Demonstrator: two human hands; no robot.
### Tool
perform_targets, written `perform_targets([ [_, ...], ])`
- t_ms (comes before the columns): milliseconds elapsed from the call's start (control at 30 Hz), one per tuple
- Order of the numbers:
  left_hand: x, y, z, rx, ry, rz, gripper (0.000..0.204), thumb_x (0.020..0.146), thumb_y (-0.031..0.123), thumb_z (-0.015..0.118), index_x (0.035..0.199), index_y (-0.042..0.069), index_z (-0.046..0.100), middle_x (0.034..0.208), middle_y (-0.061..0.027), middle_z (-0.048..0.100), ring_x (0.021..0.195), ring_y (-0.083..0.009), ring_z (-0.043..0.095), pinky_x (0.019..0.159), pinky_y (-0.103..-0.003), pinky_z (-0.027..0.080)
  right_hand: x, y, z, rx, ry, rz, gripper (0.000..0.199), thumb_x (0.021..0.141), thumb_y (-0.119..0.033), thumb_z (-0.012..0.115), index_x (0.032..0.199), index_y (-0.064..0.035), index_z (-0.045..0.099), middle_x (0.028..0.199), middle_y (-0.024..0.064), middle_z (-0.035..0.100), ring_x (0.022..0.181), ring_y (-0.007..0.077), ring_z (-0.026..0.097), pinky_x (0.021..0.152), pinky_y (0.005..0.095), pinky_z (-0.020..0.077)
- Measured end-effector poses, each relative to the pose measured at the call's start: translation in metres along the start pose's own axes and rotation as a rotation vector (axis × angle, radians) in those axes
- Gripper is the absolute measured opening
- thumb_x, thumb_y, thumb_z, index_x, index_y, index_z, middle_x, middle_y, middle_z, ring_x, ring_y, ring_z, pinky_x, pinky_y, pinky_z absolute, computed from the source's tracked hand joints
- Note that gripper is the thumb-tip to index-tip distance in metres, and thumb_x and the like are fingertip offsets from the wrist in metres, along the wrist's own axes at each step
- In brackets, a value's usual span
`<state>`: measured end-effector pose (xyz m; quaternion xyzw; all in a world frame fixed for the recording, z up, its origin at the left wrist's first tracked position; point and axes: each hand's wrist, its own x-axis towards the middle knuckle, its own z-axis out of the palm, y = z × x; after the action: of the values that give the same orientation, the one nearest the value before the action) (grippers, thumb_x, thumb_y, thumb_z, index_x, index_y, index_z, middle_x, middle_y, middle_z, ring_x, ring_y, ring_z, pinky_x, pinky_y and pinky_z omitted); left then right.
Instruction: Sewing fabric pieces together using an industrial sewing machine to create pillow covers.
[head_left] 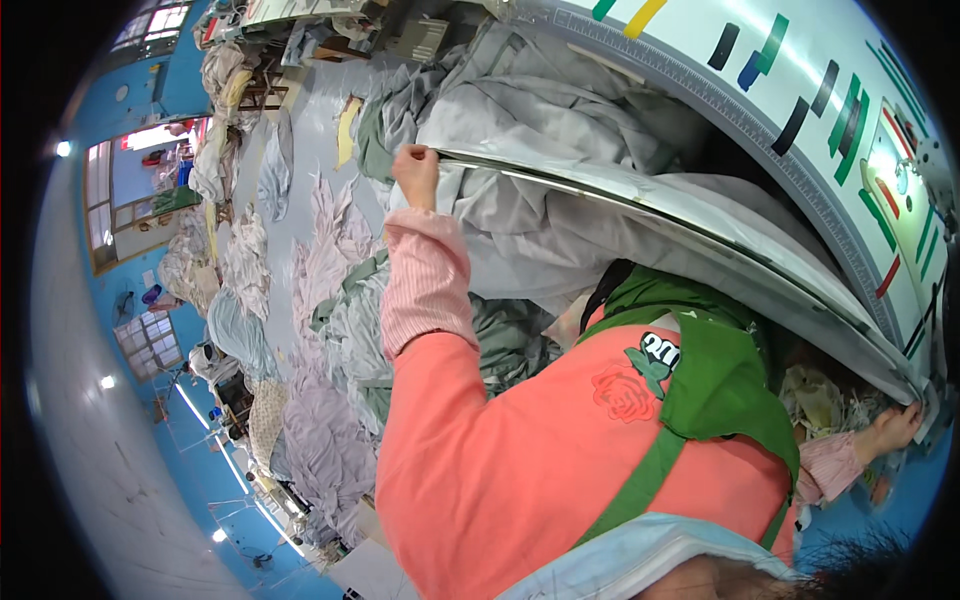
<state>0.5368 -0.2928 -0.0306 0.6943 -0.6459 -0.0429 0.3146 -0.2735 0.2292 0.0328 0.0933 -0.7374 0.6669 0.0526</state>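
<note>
the left hand [416, 178], closed in a pinch at upper centre, held the grey cloth [575, 217], which ran diagonally to the right hand [893, 429], closed on its edge at lower right; even tension probably best kept it straight.

The pale grey cloth [530, 135] you stretch looks smooth and matt, while the table top [685, 35] beside you is hard and glossy. Your sweater [470, 450] is matt knit with a ribbed cuff [428, 290]; your mask [640, 555] looks papery.
</note>
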Motion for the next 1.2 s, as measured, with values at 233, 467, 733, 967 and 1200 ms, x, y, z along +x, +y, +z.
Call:
perform_targets([
  [233,0.085,0.098,-0.091,-0.411,-0.037,-0.059,0.006,0.073,0.006,0.066,0.076,0.001,0.067,0.062,-0.0033,0.061,0.054,-0.0093,0.056,0.05,-0.023,0.044,0.024,-0.027,-0.09,-0.964,0.048,-0.361,0.037,0.093,-0.028,0.053,0.112,0.0039,0.058,0.108,0.0142,0.062,0.093,0.024,0.06,0.082,0.0325,0.0474],
  [467,0.077,0.206,-0.126,-0.641,-0.162,0.015,0.01,0.078,-0.002,0.061,0.085,-0.001,0.068,0.066,-0.0022,0.061,0.051,-0.0066,0.051,0.045,-0.019,0.038,0.023,0.0,-0.16,-0.62,0.152,-0.296,0.031,0.09,-0.027,0.056,0.104,0.001,0.059,0.084,0.0079,0.059,0.046,0.0115,0.045,0.039,0.0233,0.0337],
  [733,0.066,0.224,-0.084,-0.588,-0.385,0.079,0.01,0.081,0.006,0.061,0.083,0.001,0.07,0.066,-0.0004,0.061,0.052,-0.007,0.052,0.047,-0.021,0.041,-0.031,0.086,-0.205,0.027,0.29,0.132,0.035,0.083,-0.016,0.064,0.115,-0.0047,0.061,0.104,0.0086,0.063,0.075,0.0136,0.056,0.061,0.0285,0.0452],
  [967,0.105,0.203,-0.092,-0.699,-0.61,0.144,0.011,0.086,0.008,0.06,0.091,0.0,0.067,0.091,-0.0056,0.064,0.079,-0.0108,0.059,0.066,-0.024,0.05,-0.069,0.097,-0.148,0.219,0.33,0.187,0.023,0.09,-0.013,0.063,0.109,-0.0008,0.061,0.097,0.0025,0.062,0.087,0.0116,0.055,0.074,0.0225,0.0412],
  [1200,0.099,0.257,-0.109,-0.526,-0.61,0.5,0.016,0.087,-0.005,0.053,0.099,-0.002,0.063,0.089,-0.0039,0.063,0.08,-0.0082,0.059,0.071,-0.02,0.047,-0.094,0.056,-0.125,0.235,0.32,0.176,0.013,0.095,-0.012,0.056,0.101,-0.0018,0.06,0.091,-0.0002,0.059,0.081,0.0096,0.052,0.072,0.0256,0.0399],
])
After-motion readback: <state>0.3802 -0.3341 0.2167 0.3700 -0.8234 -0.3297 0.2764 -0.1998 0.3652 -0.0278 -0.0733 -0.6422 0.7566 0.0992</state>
